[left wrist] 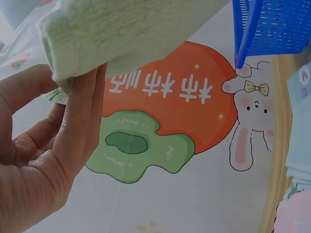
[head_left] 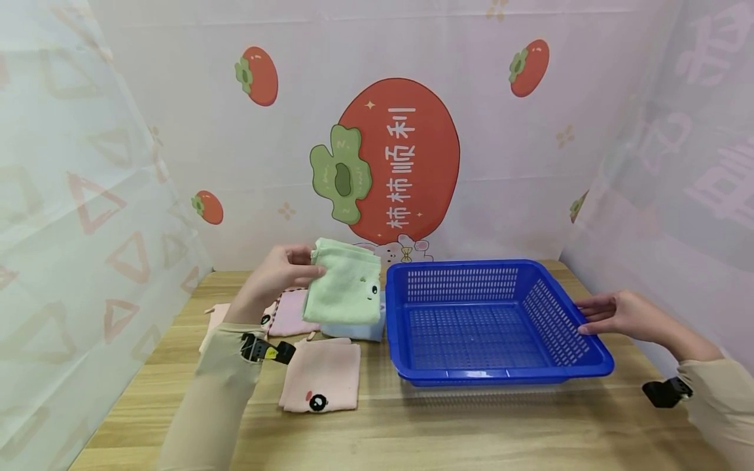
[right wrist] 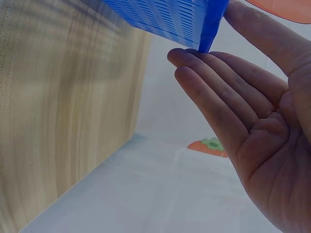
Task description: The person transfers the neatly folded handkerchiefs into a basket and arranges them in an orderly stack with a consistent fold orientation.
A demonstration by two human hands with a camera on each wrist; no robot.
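Beige sleeves (head_left: 206,399) flank a folded peach cloth (head_left: 326,373) on the wood-grain worktop (head_left: 365,438); the right hand (head_left: 627,320) seemingly pinches a blue perforated plastic basket (head_left: 530,375) by its rim, while the left hand (head_left: 283,269) pinches a folded mint-green cloth (head_left: 341,288) aloft beside it.

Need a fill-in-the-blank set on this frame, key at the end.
The left hand holds a ____ cloth.
The right hand grips a ____ basket.
In the head view, the basket is to the held cloth's ____.
The nearest pink cloth shows one black-and-white cartoon ____.
Missing words: green, blue, right, eye.
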